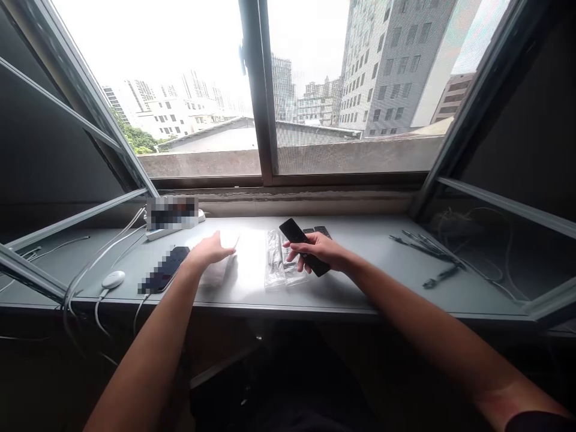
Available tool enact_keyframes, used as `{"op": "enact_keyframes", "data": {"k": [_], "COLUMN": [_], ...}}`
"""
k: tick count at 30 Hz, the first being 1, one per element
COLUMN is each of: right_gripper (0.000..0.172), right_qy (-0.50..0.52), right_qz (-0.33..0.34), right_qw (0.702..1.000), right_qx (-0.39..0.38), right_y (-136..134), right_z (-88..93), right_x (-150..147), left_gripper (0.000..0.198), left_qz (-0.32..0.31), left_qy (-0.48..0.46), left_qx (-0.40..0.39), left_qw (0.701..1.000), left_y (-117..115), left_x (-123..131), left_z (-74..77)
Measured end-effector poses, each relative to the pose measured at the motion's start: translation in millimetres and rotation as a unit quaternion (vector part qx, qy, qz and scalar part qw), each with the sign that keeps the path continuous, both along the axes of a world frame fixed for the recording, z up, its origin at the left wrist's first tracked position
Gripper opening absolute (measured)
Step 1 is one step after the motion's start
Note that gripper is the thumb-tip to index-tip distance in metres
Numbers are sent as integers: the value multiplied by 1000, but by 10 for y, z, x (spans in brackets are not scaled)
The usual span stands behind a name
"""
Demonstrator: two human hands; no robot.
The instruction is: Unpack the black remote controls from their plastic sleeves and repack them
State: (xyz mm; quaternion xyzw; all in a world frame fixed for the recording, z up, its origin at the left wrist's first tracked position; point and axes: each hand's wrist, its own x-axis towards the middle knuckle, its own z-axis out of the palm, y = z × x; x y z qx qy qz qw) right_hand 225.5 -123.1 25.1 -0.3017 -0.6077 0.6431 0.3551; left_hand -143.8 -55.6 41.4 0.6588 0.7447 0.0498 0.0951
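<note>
Surface [249, 285] below window [264, 114]. Right hand [320, 249] grips dark slab-like device [292, 229], tilted, over middle of surface. Clear plastic bag [273, 273] partly beneath, reaching toward front edge; dark keyed item [322, 230] behind hand, toward back edge. Left hand [209, 249] above pale item [213, 276] near front edge, grip unclear. Phone [180, 258], round white puck [112, 279] near front edge, left; power strip [155, 234] near back edge, left; cables [434, 249] toward right end.

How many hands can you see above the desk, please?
2: the left hand near the dark phone, and the right hand gripping a black rectangular device. None appear hidden.
</note>
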Motion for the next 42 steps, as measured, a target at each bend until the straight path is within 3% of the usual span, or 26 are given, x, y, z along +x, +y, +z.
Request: {"op": "enact_keyframes", "data": {"k": [9,17,19,21,23,26,28,31,36,39,42], "right_gripper": [52,52,51,48,43,33,27,31,46,42,37], "right_qy": [58,71,81,98,114,106,98,116,217,284,273], "right_qz": [-49,-56,-52,-50,-57,-66,-47,-32,-46,-44,-40], "right_qw": [997,995,994,992,990,988,987,978,958,941,943], "right_qx": [-33,-44,-47,-55,-68,-93,-119,-170,-182,-178,-185], "right_y": [4,6,18,44,89,199,303,480,710,760,742], "right_z": [24,12,2,1,19,103,196,352,421,308,174], "right_x": [-23,-23,-36,-61,-93,-131,-131,-87,2,38,79], "left_gripper": [109,120,122,116,100,90,83,60,57,51,45], "left_qz": [-51,-31,-27,-33,-117,-204,-219,-223,-204,-178,-165], "left_qy": [29,46,16,-67,-255,-548,-629,-654,-606,-522,-419], "left_qx": [-17,-40,15,132,163,76,71,114,211,297,332], "left_qw": [998,998,999,988,946,808,742,714,740,780,829], "left_y": [-21,-40,-63,-70,-42,84,211,402,568,576,568], "left_x": [-47,84,241,520,903,1503,1792,1960,1783,1632,1526], "left_z": [-1,87,111,127,129,106,84,53,-84,-234,-368]}}
